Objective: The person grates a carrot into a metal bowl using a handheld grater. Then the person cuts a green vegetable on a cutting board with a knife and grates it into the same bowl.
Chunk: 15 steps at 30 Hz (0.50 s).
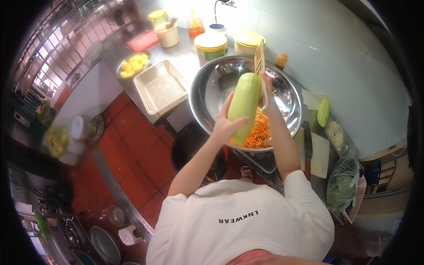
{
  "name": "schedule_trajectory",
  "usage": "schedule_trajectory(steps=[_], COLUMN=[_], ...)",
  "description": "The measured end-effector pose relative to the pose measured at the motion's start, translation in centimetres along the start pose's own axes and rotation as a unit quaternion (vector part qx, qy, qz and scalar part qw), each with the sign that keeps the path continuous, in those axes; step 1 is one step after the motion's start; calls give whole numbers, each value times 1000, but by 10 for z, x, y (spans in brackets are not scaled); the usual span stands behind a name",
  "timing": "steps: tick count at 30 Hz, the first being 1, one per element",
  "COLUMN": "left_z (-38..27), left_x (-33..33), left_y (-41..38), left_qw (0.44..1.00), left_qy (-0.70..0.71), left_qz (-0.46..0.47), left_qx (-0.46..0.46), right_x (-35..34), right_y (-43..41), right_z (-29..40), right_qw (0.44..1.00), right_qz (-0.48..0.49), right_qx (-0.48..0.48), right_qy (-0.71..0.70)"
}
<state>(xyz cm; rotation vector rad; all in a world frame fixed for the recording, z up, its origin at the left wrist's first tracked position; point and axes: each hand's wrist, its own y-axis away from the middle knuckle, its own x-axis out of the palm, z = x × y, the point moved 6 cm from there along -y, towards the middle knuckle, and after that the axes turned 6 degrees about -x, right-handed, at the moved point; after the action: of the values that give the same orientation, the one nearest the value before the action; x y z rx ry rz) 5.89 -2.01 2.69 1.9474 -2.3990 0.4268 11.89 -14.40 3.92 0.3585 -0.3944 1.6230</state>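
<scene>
My left hand (228, 124) grips a large peeled pale green gourd (245, 99), its thumb across the near side. In my right hand (268, 87) is a flat handheld grater (260, 71), held upright with its face towards the gourd. The gourd's right side lies against or very close to the grater. Both are above a wide stainless steel bowl (205, 89). Orange shreds (257, 134), apparently carrot, lie in the near part of the bowl, with a few stuck to its wall. Part of the right hand is hidden behind the grater.
Left of the bowl stand a cream plastic basket (161, 87) and a bowl of yellow pieces (134, 65). Lidded tubs (210, 48) line the back. To the right lie a knife (307, 142), a white cutting board (320, 155), another green gourd (323, 112) and bagged greens (343, 185). A black bin (188, 149) stands below.
</scene>
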Motion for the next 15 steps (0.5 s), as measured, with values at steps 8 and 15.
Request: schedule_trajectory(steps=[8,15], left_z=[-32,9], left_x=[-64,-30], left_y=[-66,-24], left_qw=[988,884], left_qy=[66,426], left_qz=[-129,171], left_qx=[56,-82], right_x=[0,-6], right_y=[88,56], right_z=[-98,-54], right_qw=[962,933], right_qz=[168,230], right_qx=[199,118], right_qy=[-85,-249])
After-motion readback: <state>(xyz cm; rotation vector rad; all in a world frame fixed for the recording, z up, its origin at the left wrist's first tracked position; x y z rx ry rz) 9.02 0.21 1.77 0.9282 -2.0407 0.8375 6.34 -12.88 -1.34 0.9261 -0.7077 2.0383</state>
